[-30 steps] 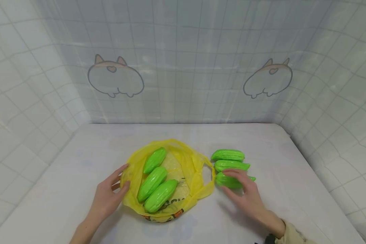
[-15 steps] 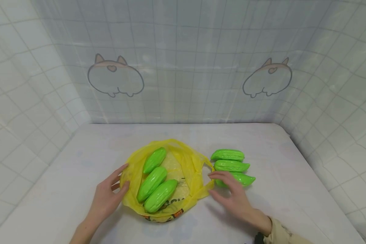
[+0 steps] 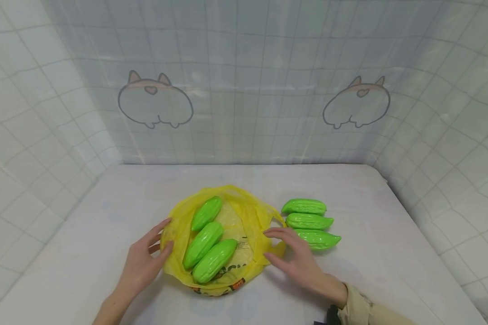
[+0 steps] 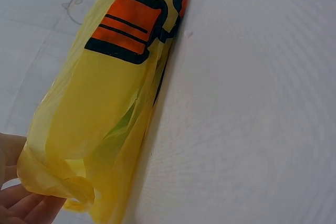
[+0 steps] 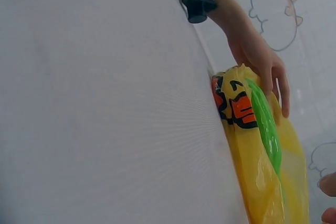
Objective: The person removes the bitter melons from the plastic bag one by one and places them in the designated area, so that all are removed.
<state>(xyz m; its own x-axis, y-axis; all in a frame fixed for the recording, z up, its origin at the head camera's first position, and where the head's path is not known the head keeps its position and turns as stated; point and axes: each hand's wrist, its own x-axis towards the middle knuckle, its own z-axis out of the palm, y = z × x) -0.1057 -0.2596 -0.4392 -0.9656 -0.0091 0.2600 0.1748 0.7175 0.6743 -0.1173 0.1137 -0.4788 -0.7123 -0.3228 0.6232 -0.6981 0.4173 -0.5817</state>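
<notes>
A yellow plastic bag lies with its mouth facing up. Inside it are three glossy green ridged gourds that look like bitter melons. My left hand holds the bag's left rim, thumb and fingers curved around the plastic; the left wrist view shows the fingers against it. At the bag's right side, over the handle, my right hand is spread with thumb and fingers apart and nothing between them. Three more gourds lie stacked in a row right of the bag, the nearest partly covered by that hand.
Everything rests on a pale tabletop. White tiled-pattern sheets rise at the back and both sides, with two animal drawings on the rear one. A beige sleeve and a dark wrist mount sit on the right forearm.
My right hand has moved left from the nearest loose gourd to the bag's right handle, uncovering most of that gourd. My left hand, the bag and the gourds stay put.
</notes>
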